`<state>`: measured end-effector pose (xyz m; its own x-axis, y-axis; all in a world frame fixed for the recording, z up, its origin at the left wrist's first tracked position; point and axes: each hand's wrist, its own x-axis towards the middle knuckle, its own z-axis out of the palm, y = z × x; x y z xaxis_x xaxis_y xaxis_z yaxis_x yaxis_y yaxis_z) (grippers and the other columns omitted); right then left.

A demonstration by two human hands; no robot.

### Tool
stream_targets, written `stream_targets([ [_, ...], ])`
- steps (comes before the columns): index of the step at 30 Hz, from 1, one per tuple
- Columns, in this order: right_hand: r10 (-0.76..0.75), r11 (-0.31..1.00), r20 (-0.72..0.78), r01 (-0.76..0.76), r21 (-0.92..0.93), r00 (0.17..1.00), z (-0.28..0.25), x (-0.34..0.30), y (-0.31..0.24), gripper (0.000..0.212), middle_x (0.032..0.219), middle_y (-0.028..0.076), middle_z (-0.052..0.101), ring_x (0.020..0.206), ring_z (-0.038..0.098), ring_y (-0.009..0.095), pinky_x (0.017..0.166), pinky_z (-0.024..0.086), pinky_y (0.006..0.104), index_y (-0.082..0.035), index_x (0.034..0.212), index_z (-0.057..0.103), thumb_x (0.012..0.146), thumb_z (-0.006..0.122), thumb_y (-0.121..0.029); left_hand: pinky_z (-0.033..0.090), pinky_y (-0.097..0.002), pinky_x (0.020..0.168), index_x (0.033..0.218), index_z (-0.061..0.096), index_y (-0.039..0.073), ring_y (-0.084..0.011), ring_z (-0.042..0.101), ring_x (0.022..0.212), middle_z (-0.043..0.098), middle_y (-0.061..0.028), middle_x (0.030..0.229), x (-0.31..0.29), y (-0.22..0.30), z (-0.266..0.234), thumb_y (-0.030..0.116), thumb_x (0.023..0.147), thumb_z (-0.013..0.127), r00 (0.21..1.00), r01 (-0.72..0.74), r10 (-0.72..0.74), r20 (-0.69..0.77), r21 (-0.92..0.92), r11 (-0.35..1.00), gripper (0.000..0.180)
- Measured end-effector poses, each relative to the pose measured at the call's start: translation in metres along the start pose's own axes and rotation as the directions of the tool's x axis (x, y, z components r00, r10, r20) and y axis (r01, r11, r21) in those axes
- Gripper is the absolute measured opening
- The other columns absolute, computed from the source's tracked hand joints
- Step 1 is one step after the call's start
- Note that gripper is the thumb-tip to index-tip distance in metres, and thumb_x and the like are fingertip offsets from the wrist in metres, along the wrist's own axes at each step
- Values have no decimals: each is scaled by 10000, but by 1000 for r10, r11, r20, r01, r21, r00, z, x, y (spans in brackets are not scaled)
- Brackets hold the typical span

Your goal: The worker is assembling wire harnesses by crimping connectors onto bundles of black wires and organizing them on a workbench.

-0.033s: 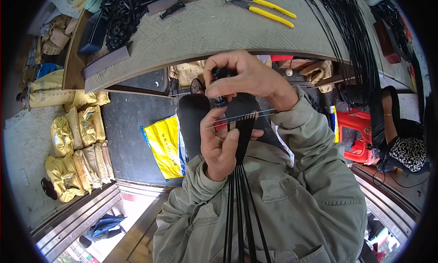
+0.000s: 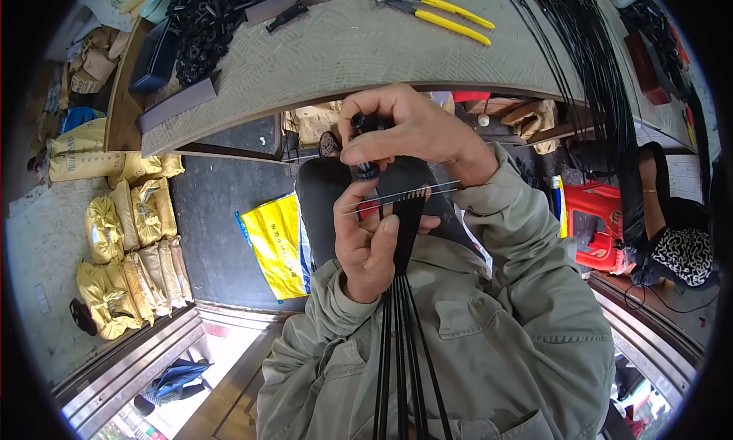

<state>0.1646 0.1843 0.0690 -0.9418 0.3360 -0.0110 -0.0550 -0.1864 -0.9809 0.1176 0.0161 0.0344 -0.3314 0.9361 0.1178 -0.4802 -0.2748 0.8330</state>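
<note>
Over my lap, my left hand (image 2: 366, 249) is closed around the upper part of a bundle of thin black cords (image 2: 402, 325), which runs down over my jacket front. Two thin metal rods (image 2: 397, 199) cross the bundle's top, and the cord ends appear looped there. Above it, my right hand (image 2: 412, 127) pinches small black plastic fittings (image 2: 368, 169) between thumb and fingers. The lower fitting touches or nearly touches my left fingertip. My fingers partly hide the fittings, so their exact shape and number are unclear.
The worktable (image 2: 343, 58) ahead holds yellow-handled pliers (image 2: 450, 20), a loose black part (image 2: 287, 17) and a heap of black fittings (image 2: 206, 35). Long black cords (image 2: 588, 66) hang off its right side. A red plastic stool (image 2: 599, 219) stands right; yellow sacks (image 2: 126, 264) lie left.
</note>
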Motion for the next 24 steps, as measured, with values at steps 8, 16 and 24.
stream_targets([
  [8, -27, 1000, -82, 28, 11, 996, 4, -2, 8, 193, 701, -41, 528, 559, 465, 16, 459, 356, 159, -63, 743, 530, 730, 699, -157, 544, -411, 750, 1305, 202, 45, -318, 575, 994, 512, -272, 1112, 1, -2, 3, 72, 896, 398, 998, 5, -1, -58, 79, 997, 454],
  [16, -238, 950, -90, 212, -229, 967, 4, 1, 14, 214, 684, -39, 511, 609, 449, 39, 538, 343, 199, -58, 702, 508, 725, 695, -161, 516, -389, 801, 1263, 180, 38, -341, 558, 1021, 479, -283, 1147, 3, -1, 1, -32, 895, 345, 997, 59, -59, -46, 0, 998, 410],
  [24, -255, 945, -114, 223, -237, 960, 10, 4, 12, 243, 626, -43, 471, 599, 419, 44, 545, 327, 213, -57, 658, 477, 722, 694, -145, 525, -374, 771, 1233, 186, 34, -330, 602, 931, 516, -285, 1095, 6, 0, 2, -14, 904, 342, 996, 50, -49, -74, 16, 999, 367],
])
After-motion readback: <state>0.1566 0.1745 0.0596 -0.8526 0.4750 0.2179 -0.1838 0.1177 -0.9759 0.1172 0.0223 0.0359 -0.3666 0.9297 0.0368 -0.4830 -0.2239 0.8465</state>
